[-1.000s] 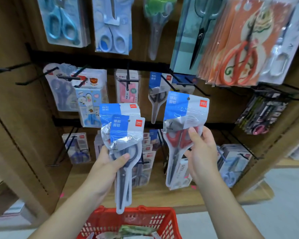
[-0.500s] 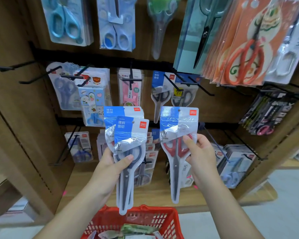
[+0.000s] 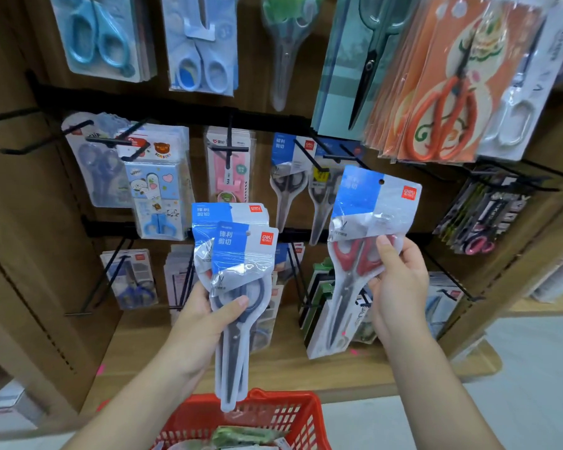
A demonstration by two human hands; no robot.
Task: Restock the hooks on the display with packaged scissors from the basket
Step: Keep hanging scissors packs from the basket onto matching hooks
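Observation:
My right hand pinches a packaged pair of red-handled scissors, tilted with its blue-and-white header up near the black hooks of the middle row. Those hooks carry matching packs of grey-handled scissors. My left hand grips two stacked packs of dark-handled scissors, hanging upright over the red basket. The basket sits at the bottom middle with more packets inside.
A wooden display holds rows of black hooks with many scissor packs: blue ones top left, orange ones top right, a cartoon pack at left. Bare hooks jut out at far left. A wooden shelf base lies below.
My right hand has carried the red-handled pack up and to the right and tilted it, bringing its header nearer the middle-row hooks. My left hand has kept its packs almost still.

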